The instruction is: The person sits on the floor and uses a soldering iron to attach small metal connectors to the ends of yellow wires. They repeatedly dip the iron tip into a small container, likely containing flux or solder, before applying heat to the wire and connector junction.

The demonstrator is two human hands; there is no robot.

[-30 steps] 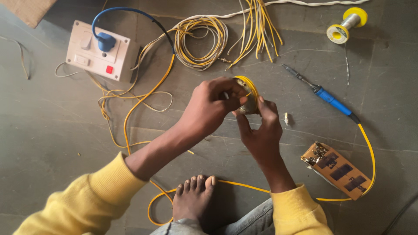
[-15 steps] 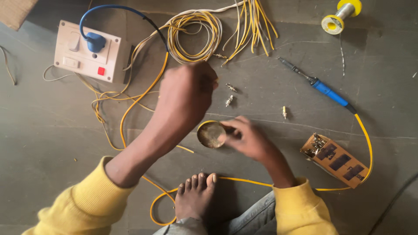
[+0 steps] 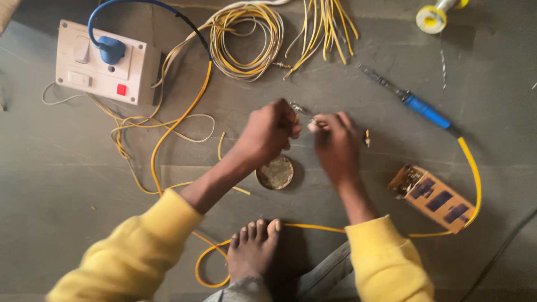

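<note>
My left hand [image 3: 268,133] and my right hand [image 3: 335,142] meet above the grey floor, fingertips together. Both pinch a small metal connector [image 3: 302,110] that sticks out up and to the left between them; its details are blurred. Just below the left hand, a small round open tin [image 3: 275,172] of brownish paste lies on the floor. Another tiny metal piece [image 3: 366,136] lies right of my right hand. Both sleeves are yellow.
A blue-handled soldering iron [image 3: 424,109] on a yellow cable [image 3: 474,168] lies at right, near a brown circuit board [image 3: 436,198]. A white switch box [image 3: 84,70] with blue plug [image 3: 110,49] is upper left. Coiled wire [image 3: 246,42], cut yellow wires [image 3: 324,28], a solder spool [image 3: 432,18] and my bare foot [image 3: 251,251] surround the hands.
The right hand has let go of the tin, which now lies on the floor. Both hands moved up and came together on the small metal connector.
</note>
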